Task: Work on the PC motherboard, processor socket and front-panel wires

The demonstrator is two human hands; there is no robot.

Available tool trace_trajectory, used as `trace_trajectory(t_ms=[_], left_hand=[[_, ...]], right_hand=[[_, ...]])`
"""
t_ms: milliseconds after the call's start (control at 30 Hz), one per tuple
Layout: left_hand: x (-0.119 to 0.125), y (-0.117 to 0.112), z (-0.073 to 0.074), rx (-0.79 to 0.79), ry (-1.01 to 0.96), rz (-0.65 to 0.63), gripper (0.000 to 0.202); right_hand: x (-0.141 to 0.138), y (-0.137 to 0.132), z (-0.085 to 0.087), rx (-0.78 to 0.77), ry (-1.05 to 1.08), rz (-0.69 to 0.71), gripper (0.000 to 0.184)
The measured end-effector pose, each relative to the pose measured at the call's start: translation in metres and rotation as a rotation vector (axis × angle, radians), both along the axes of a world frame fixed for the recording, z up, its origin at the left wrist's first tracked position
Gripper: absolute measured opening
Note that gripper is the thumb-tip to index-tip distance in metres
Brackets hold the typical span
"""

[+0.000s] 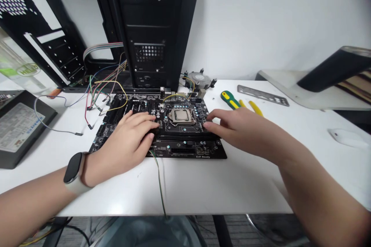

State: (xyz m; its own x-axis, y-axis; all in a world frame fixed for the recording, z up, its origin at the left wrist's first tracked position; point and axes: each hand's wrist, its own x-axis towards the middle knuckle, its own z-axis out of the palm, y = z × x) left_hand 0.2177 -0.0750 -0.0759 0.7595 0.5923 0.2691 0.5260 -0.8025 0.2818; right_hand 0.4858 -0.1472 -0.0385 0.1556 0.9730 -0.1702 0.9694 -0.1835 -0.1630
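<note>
our flat black rectangular circuit board (176,139) lay on the smooth white table (203,189) by the tall black metal case (150,23). we had our left hand (127,135) over the board, fingers close together; our right hand (239,127) curled thumb and forefinger at its right edge, pinching or not, we couldn't tell.

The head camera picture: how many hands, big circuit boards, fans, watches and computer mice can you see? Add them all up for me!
Hands: 2, the left hand and the right hand
Big circuit board: 1
Fan: 1
Watch: 1
Computer mouse: 1
Total: 6
</note>
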Motion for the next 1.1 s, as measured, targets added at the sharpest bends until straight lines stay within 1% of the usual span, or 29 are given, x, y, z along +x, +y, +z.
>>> trace_trajectory(t_ms=[67,133,267,500,700,867,1100], left_hand=[[0.0,0.005,-0.004,0.016,-0.019,-0.017,0.035],[-0.001,0.008,-0.007,0.021,-0.019,-0.038,0.033],[-0.002,0.009,-0.009,0.032,0.007,-0.052,0.032],[0.0,0.01,-0.008,0.09,0.099,-0.074,0.039],[0.002,0.009,-0.008,0.115,0.121,-0.07,0.042],[0.002,0.008,-0.008,0.117,0.135,-0.056,0.042],[0.005,0.004,-0.005,0.122,0.129,-0.035,0.038]], right_hand=[[0.001,0.0,0.001,-0.035,-0.028,0.005,0.044],[-0.001,-0.001,0.002,-0.072,-0.01,0.032,0.045],[-0.005,-0.002,0.007,-0.079,0.037,0.054,0.044],[-0.003,-0.003,0.01,-0.093,0.104,0.04,0.047],[-0.007,-0.002,0.013,-0.066,0.184,0.036,0.043],[-0.009,-0.003,0.012,-0.052,0.161,0.026,0.044],[-0.009,-0.001,0.009,-0.055,0.119,0.062,0.046]])
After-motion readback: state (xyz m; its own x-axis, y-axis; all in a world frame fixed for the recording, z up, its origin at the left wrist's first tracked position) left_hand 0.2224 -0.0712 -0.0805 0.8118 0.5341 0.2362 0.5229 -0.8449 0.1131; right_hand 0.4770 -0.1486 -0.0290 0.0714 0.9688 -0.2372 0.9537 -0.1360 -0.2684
